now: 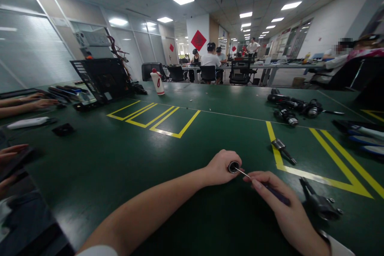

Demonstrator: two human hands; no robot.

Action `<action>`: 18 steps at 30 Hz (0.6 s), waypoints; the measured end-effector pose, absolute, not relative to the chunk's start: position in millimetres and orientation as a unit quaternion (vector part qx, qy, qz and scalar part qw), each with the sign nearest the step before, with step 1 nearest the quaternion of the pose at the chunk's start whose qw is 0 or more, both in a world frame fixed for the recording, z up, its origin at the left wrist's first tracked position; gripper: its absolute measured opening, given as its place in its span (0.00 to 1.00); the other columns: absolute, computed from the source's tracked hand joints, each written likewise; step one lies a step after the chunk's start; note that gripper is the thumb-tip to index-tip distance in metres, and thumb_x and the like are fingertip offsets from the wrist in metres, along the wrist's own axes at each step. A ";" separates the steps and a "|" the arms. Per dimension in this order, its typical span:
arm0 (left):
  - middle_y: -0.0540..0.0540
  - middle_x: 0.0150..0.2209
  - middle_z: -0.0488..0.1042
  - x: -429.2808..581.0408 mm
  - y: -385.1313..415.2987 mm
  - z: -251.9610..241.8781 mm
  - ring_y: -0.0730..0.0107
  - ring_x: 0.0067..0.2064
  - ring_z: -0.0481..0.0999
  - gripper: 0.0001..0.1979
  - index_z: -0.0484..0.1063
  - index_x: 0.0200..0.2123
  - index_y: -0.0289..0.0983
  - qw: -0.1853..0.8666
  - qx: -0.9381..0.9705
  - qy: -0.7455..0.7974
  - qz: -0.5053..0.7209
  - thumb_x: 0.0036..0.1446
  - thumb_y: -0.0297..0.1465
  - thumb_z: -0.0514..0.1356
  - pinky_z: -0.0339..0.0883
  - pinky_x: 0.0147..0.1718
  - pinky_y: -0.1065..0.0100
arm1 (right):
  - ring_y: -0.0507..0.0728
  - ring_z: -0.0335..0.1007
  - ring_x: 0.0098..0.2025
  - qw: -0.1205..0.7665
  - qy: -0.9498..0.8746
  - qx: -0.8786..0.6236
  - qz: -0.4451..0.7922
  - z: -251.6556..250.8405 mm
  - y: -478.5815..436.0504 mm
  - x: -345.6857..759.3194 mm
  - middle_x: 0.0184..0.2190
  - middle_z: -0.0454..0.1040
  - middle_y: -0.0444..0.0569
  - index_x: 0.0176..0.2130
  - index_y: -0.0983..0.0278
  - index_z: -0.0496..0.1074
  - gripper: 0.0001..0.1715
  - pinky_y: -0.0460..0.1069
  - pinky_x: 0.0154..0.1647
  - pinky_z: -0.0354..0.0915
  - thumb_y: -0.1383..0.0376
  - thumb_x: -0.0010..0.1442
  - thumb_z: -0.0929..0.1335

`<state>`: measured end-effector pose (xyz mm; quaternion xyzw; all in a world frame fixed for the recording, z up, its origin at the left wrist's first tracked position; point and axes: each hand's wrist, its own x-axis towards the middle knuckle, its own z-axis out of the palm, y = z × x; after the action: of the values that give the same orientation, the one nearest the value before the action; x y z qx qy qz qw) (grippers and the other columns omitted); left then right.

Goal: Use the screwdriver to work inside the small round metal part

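Observation:
My left hand [221, 167] is closed around a round, hollow dark part with a shiny metal rim [230, 169], its open end turned towards my right hand. Most of that part is hidden in the fist. In my right hand [274, 196] is a screwdriver [277, 195] with a dark handle and a thin metal shaft. The shaft's tip reaches into the opening; what it touches inside cannot be made out. To the right of the right hand lies a dark tool part with metal fittings [322, 206]. A smaller metal piece with a shaft [283, 150] rests further back.
Dark power-tool parts [295, 106] are piled at the back right of the green table [135, 176]. Yellow tape [180, 131] marks its surface. A white cup [157, 82] and a black computer case [102, 76] stand behind. Another person's hands [39, 102] are at the left.

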<state>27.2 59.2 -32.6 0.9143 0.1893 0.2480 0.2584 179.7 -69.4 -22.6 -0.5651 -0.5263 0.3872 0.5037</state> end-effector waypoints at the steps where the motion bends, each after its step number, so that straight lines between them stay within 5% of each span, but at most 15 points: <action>1: 0.51 0.28 0.69 27.0 59.6 -33.3 0.74 0.32 0.69 0.06 0.66 0.28 0.35 0.257 0.916 0.186 0.247 0.52 0.31 0.60 0.60 0.38 0.69 | 0.61 0.69 0.43 0.505 -0.525 -0.563 0.391 -23.2 -69.1 179.7 0.39 0.75 0.49 0.34 0.58 0.76 0.11 0.54 0.44 0.64 0.55 0.54 0.68; 11: 0.50 0.28 0.68 27.5 60.6 -34.8 0.75 0.30 0.68 0.08 0.65 0.27 0.34 0.348 0.871 0.194 0.287 0.51 0.31 0.61 0.62 0.30 0.73 | 0.58 0.70 0.39 0.542 -0.463 -0.533 0.456 -28.1 -64.8 178.3 0.41 0.75 0.48 0.35 0.59 0.75 0.12 0.52 0.40 0.66 0.55 0.54 0.68; 18: 0.50 0.29 0.71 27.5 59.6 -34.9 0.73 0.32 0.70 0.06 0.67 0.29 0.35 0.239 0.913 0.215 0.251 0.52 0.31 0.60 0.61 0.38 0.69 | 0.60 0.72 0.41 0.510 -0.563 -0.567 0.319 -22.8 -69.5 179.6 0.36 0.76 0.49 0.33 0.59 0.75 0.12 0.52 0.41 0.68 0.55 0.55 0.67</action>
<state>27.5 59.6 -34.9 0.9133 0.2146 0.2508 0.2386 179.6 -69.5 -22.8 -0.5668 -0.5632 0.3186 0.5099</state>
